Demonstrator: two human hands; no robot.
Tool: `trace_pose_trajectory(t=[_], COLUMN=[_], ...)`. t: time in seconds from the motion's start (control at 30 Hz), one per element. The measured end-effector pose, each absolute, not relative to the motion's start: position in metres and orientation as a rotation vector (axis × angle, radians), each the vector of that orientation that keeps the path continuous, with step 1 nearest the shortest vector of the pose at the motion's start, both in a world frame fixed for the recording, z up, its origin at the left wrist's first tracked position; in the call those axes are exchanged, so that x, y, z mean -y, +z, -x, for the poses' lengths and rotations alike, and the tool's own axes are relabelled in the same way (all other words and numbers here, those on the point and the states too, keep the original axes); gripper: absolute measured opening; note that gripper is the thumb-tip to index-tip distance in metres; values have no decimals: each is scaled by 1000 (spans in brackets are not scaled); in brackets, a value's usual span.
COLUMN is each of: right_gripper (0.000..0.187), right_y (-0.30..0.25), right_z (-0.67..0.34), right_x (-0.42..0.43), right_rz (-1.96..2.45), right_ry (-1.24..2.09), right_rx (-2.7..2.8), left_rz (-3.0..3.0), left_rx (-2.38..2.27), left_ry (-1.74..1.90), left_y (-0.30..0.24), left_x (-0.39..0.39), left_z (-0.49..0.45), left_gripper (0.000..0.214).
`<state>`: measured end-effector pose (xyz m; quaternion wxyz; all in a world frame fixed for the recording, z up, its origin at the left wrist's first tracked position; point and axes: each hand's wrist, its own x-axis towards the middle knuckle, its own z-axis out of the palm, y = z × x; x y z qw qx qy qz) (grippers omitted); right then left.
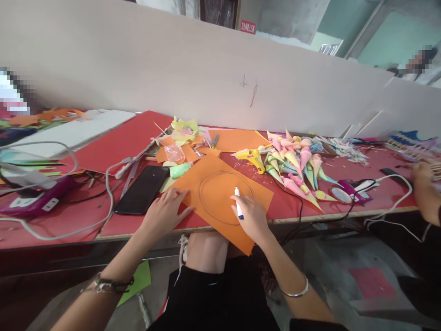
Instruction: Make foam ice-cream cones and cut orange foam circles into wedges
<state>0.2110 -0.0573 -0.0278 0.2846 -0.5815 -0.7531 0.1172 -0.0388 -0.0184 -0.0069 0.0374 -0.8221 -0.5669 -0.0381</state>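
An orange sheet of paper (213,193) lies turned cornerwise on the red table, its near corner hanging past the front edge. A large dark circle is drawn on it in rough lines. My right hand (251,218) rests over the right part of the circle, its fingers closed round a white marker (238,202) with a dark blue end. The marker's dark tip points away from me; I cannot tell if it touches the paper. At the sheet's left edge my left hand (168,209) lies with its fingers spread, touching the paper and holding nothing.
Left of the sheet lies a black phone (142,189), beside a white cable and a purple power strip (37,195). Beyond are paper scraps, scissors (214,140) and a yellow glue gun (251,158). Pastel paper cones (292,161) pile up at right. Another person's hand (423,177) is far right.
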Motion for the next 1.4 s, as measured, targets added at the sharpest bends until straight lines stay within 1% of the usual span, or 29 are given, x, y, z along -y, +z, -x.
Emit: trace_pose_trajectory(t=[0.1,0.17,0.27,0.33,0.43,0.5,0.57,0.67,0.9,1.03,1.23,1.4], right_gripper=[28,32,35,34,23,19,19,20,18,21,24,26], right_y=[-15,-8,-5,-7,-14,-19,-23,-25,-27,-26,-22,-13], right_z=[-209,-206,-192,-177,-156,-147,-144,-144,-152,-166,-192,-215], right_x=[44,27,-5,-26,-46,-51,-51,-50,-48,-42,-26,-15], right_rz=[1415,1231,1018,941,960,978,960,929,871,796,809,851], right_ry=[614,853,1099,1266,1435,1472,1470,1470,1483,1489,1562,1608], right_rx=[1867,1743,1599,1573,1502,1489,1527,1614,1737,1866,1946,2115], left_rz=[2557,2602,2665,2698,2751,2768,2756,2729,2742,2738,2743,2737], left_rx=[1762,1774,1787,1786,1764,1744,1729,1715,1678,1696,1689,1700], left_ry=[-143,-135,-94,-90,-89,-80,-65,-33,-21,0,39,50], left_y=[-10,-9,-6,-5,-7,-9,-9,-7,-7,-9,-10,-5], left_x=[14,7,-2,-5,-7,-8,-8,-8,-7,-8,-11,-9], left_z=[39,39,41,44,50,54,55,53,54,55,56,54], left_gripper=[66,70,73,74,70,61,52,46,46,47,51,51])
